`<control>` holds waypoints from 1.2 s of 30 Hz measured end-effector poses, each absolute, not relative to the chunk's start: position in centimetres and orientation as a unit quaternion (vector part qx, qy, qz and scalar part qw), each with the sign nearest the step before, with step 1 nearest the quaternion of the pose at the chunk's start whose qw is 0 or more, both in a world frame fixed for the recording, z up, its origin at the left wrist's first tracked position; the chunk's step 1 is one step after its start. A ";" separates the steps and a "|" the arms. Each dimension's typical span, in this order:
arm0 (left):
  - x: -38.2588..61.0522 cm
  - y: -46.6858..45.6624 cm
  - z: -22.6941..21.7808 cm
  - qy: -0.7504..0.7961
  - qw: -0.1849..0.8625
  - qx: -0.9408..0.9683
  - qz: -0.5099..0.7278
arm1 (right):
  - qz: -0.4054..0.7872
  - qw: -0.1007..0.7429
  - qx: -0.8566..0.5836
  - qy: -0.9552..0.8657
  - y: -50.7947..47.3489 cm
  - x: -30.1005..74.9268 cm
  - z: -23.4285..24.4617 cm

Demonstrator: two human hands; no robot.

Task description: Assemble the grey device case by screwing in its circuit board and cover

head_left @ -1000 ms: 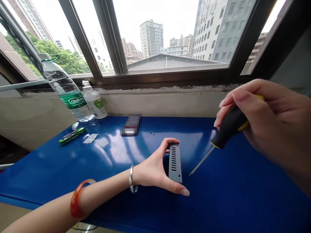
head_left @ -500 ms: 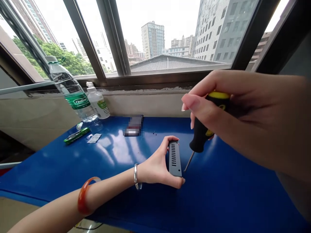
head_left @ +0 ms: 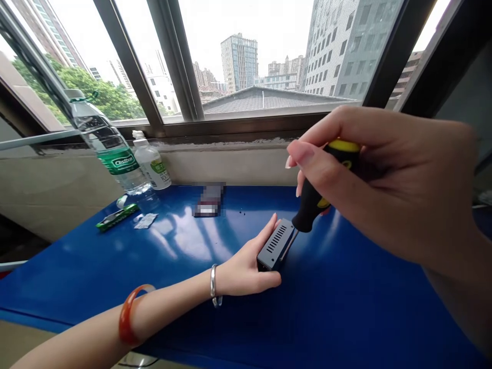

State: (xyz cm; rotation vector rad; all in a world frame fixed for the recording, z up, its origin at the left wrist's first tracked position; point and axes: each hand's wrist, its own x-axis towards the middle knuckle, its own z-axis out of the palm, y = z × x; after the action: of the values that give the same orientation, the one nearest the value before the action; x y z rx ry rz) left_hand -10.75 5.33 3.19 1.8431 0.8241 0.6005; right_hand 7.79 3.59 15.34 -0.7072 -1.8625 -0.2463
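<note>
My left hand (head_left: 246,269) grips a small grey metal box with vent slots (head_left: 275,245), holding it on edge on the blue table (head_left: 365,307), tilted toward the upper right. My right hand (head_left: 384,179) is closed round the black and yellow handle of a screwdriver (head_left: 313,202). Its thin shaft points down and touches the right side of the grey box. An orange bangle and a silver bracelet sit on my left forearm.
At the back left stand a large water bottle (head_left: 109,146) and a smaller white bottle (head_left: 151,161) against the window ledge. A green pack (head_left: 116,216), a small wrapper (head_left: 145,221) and a blurred dark object (head_left: 209,200) lie on the table. Tiny dark specks (head_left: 241,211) lie near them.
My right hand brought the screwdriver left and down until its shaft reached the grey box. My left hand turned the box from lengthwise to a slant toward the upper right.
</note>
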 end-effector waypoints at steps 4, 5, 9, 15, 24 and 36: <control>-10.2 5.3 2.9 0.355 0.490 0.755 0.252 | -0.108 0.541 -0.288 -0.783 3.8 7.8 15.3; -10.1 5.3 2.8 0.356 0.494 0.751 0.256 | -0.109 0.541 -0.290 -0.782 4.0 7.8 15.2; -10.1 5.4 2.9 0.360 0.542 0.714 0.259 | -0.099 0.544 -0.289 -0.782 4.6 7.6 14.9; -10.2 5.3 3.1 0.373 0.565 0.690 0.255 | -0.078 0.548 -0.310 -0.773 4.6 7.3 14.5; -10.0 5.3 3.1 0.377 0.537 0.698 0.288 | -0.054 0.562 -0.293 -0.772 4.4 6.9 14.3; -9.9 5.2 3.3 0.391 0.526 0.708 0.264 | -0.044 0.550 -0.298 -0.779 4.3 6.6 14.2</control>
State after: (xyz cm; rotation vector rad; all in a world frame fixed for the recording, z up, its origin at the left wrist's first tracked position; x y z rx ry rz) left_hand -9.89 5.15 3.32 1.6929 0.9358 0.6307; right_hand 6.64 4.30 14.18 -0.7062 -1.8428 -0.1051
